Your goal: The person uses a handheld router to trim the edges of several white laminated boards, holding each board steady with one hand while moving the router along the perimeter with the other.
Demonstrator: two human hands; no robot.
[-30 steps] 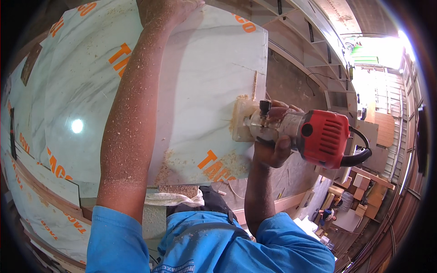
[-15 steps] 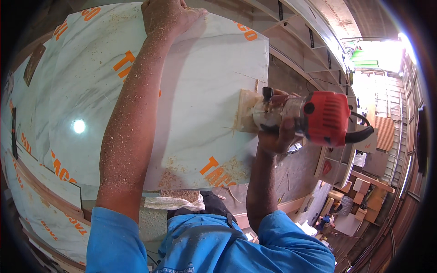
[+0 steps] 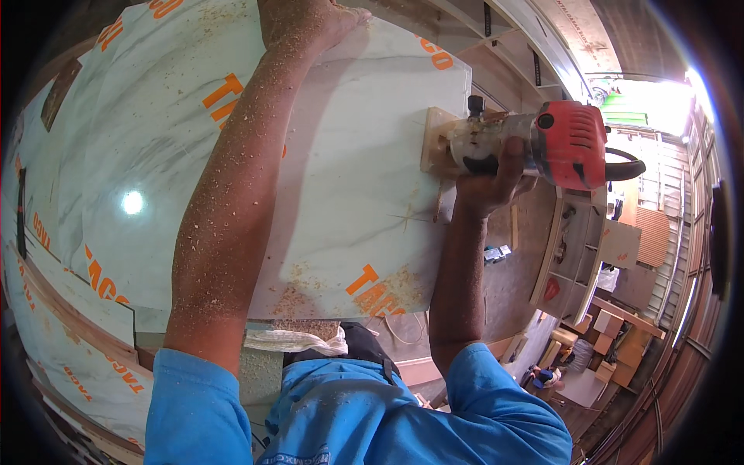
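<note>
My right hand is wrapped round the body of a red trim router. The router's square wooden base plate sits at the right edge of a white marble-patterned panel with orange print. Nearer to me, thin crossed lines mark the panel beside a small cut in that edge. My left hand rests at the panel's far edge, thumb stretched along the surface; its other fingers are largely beyond the picture. Sawdust lies on the panel and on my left forearm.
More printed panels are stacked at the left. Open cabinet frames stand at the far right. Wood pieces lie on the right, near a person low down. A twisted white cloth lies by my waist.
My right hand has moved the router away from me and slightly right along the panel's edge, uncovering the crossed lines and the cut. My left hand shifts slightly right in the picture.
</note>
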